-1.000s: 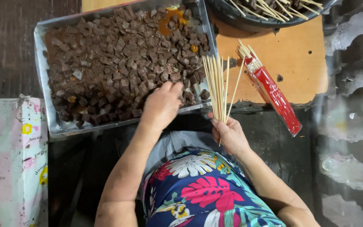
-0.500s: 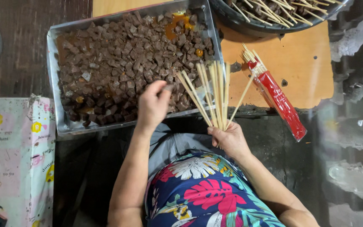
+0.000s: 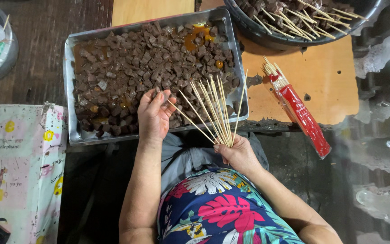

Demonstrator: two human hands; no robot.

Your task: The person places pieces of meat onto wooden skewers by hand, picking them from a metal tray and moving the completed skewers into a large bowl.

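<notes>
**Skewers fanned over the tray's near edge**

Your right hand (image 3: 238, 153) pinches a fanned bundle of pale bamboo skewers (image 3: 213, 113) at their base, tips spread over the near right corner of the metal tray (image 3: 71, 90). Your left hand (image 3: 154, 113) lies palm up on the dark brown meat cubes (image 3: 150, 63), fingers loosely curled; whether it holds a cube, you cannot tell. A long red skewer packet (image 3: 303, 119) lies on the orange board (image 3: 330, 77), near its front edge. A pale printed box (image 3: 19, 171) flanks your left arm.
</notes>
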